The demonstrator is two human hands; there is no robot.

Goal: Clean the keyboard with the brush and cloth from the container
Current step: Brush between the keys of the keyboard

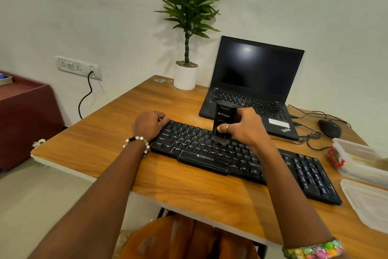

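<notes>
While left hand point(149, 123) steadies keyboard point(237, 156), brush point(223, 122) upright

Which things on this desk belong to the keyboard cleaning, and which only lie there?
For the job: keyboard; brush, gripped by the right hand; left hand steadying the keyboard's corner; open container; its lid.

Just lying about: laptop; mouse; potted plant.

On my desk I count one keyboard point(241, 158) at six o'clock, one laptop point(252, 88) and one potted plant point(185, 52) at twelve, one mouse point(329, 128), one container point(361, 160) and one lid point(369, 202) at three.
</notes>
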